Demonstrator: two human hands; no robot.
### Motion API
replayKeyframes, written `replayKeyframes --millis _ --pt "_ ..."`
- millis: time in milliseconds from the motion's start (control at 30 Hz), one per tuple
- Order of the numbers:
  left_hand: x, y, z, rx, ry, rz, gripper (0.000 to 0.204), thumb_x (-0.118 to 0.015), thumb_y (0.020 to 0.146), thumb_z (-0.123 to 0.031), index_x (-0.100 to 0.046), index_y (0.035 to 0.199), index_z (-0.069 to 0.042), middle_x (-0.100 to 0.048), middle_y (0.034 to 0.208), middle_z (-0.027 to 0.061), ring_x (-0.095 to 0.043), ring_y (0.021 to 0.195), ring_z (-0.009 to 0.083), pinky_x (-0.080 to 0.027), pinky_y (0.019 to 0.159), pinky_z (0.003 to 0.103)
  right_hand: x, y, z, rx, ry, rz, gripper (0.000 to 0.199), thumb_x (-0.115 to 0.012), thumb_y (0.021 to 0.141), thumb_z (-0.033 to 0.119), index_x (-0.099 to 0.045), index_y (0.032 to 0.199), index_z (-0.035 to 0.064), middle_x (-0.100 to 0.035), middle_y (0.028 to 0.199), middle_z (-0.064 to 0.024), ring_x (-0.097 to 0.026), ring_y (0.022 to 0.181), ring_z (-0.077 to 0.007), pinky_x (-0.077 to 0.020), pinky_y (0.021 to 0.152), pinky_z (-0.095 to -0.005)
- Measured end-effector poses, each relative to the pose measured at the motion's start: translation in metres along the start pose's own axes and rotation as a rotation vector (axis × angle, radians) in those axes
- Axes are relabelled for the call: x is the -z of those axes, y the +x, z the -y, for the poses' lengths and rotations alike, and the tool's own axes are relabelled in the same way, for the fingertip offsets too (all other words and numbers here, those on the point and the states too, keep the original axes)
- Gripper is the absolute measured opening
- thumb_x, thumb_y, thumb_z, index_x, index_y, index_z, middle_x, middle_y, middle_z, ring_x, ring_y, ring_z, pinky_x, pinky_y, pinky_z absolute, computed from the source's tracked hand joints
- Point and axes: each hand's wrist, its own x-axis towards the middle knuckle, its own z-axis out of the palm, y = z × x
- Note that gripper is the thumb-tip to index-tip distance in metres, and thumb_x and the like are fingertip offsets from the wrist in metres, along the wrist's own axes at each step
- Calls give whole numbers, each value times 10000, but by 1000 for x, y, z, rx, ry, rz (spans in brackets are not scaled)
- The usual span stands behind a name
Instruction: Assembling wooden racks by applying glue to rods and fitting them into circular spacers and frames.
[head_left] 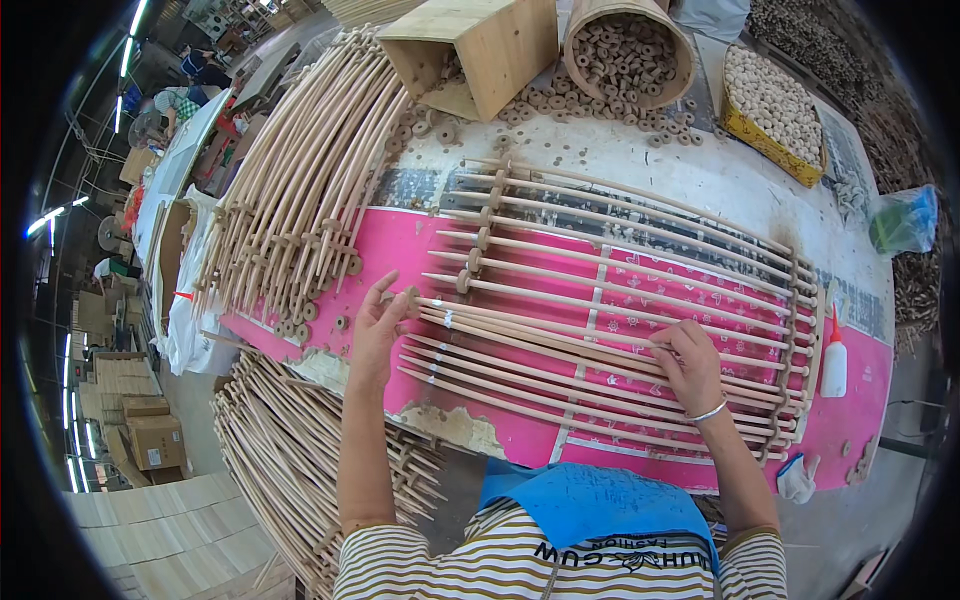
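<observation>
A row of slim wooden rods [560, 372] lies side by side across the pink tabletop. The tapered ends point left, and small round knobs cap the right ends. My left hand [376, 318] is at the left tips, its thumb and fingers closed on a small wooden ring [411, 294] by one rod's tip. Over the right half of the row, my right hand [690, 368] pinches a wooden rod [630, 339]; its fingertips partly hide the grip. Several farther rods carry wooden rings [474, 259] near their left ends. Brown discs [790, 345] line the right ends.
Bundled rods [300, 150] are heaped at the far left, more [310, 455] below the table edge. Loose rings spill from a round tub [680, 75] beside a wooden box [500, 60]. A yellow box [770, 145] holds pale knobs. A white glue bottle [833, 368] stands right.
</observation>
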Motion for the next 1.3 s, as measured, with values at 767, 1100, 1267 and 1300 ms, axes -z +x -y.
replayKeyframes --millis 767,1100,1267,1300 --pt "-40 -12 7 -129 153 34 907 -783 955 -198 -241 1677 -111 -727 1064 39 -652 842 77 -449 704 202 -6 3 -8 36 -86 18 122 -758 881 123 -699 960 52 -635 882 -92 -644 830 -288 -522 718 -398" --pt "-39 -16 1 -380 838 -130 526 -804 880 -144 -677 1390 -121 -662 898 27 -591 769 147 -487 731 321 -10 -2 -16 -22 -2 -7 125 -768 855 120 -692 945 78 -629 873 -76 -638 854 -293 -516 735 -424" --pt "-30 0 8 -825 1118 89 464 -817 815 -119 -728 1270 -113 -617 1074 110 -595 1024 307 -482 899 415 -20 -6 -27 -17 -5 -12 115 -750 893 166 -697 973 103 -657 921 -87 -649 904 -303 -526 790 -437" --pt "-22 -3 7 -832 1119 84 428 -810 814 -102 -735 1235 -100 -612 1072 114 -595 1036 311 -478 912 420 -25 -4 -26 8 36 -24 122 -749 899 187 -694 980 112 -655 933 -86 -647 920 -304 -526 806 -442"
